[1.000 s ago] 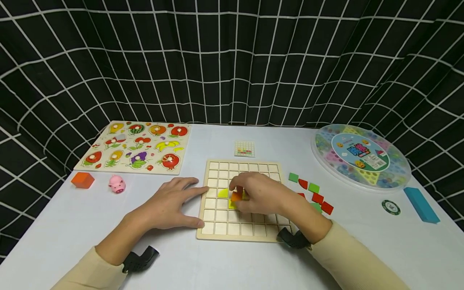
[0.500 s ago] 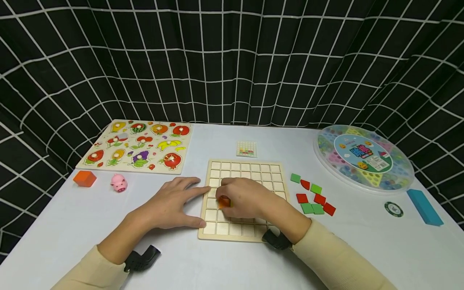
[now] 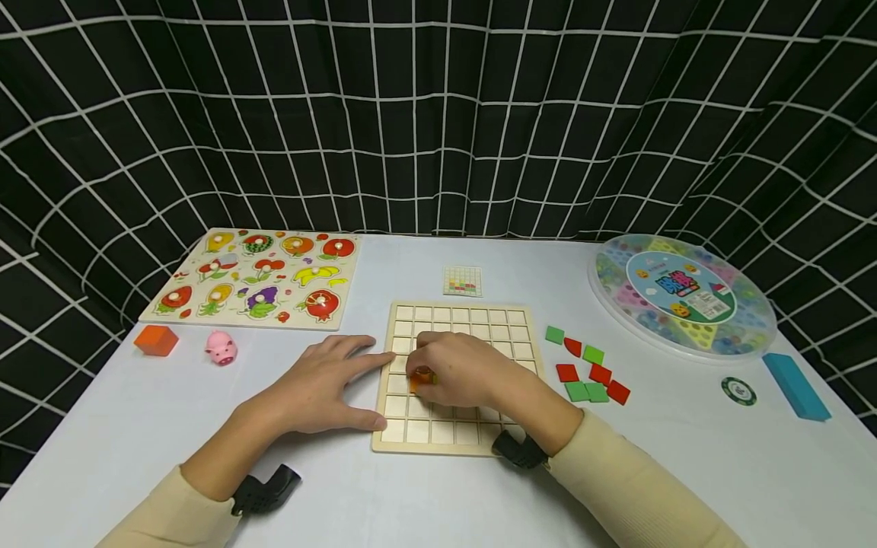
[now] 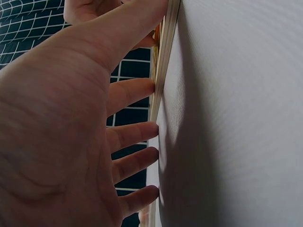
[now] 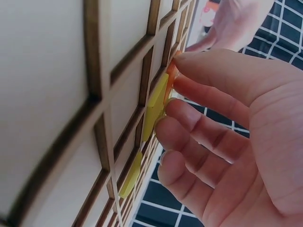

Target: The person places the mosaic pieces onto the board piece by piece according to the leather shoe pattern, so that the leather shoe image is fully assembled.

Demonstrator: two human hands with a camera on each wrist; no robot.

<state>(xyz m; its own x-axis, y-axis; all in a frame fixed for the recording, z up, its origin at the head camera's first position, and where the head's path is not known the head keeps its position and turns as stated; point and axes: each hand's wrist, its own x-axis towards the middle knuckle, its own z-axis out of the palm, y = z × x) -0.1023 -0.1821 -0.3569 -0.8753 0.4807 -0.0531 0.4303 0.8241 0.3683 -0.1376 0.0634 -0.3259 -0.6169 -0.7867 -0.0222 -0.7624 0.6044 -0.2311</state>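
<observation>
The right hand (image 3: pixel 455 371) pinches an orange tile (image 5: pixel 171 77) between thumb and forefinger, its other fingers curled. The tile sits at the fingertips near the left edge of a wooden grid board (image 3: pixel 441 433), just beside a yellow tile (image 5: pixel 156 106). The left hand (image 3: pixel 318 387), fingers spread, touches that left edge with thumb and forefinger.

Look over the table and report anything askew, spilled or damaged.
Nothing looks spilled or damaged. The only untidy spot is the small flat red and green tiles lying at mixed angles on the white table, right of the square light-wood grid board. They look like loose pieces rather than a fault.
</observation>
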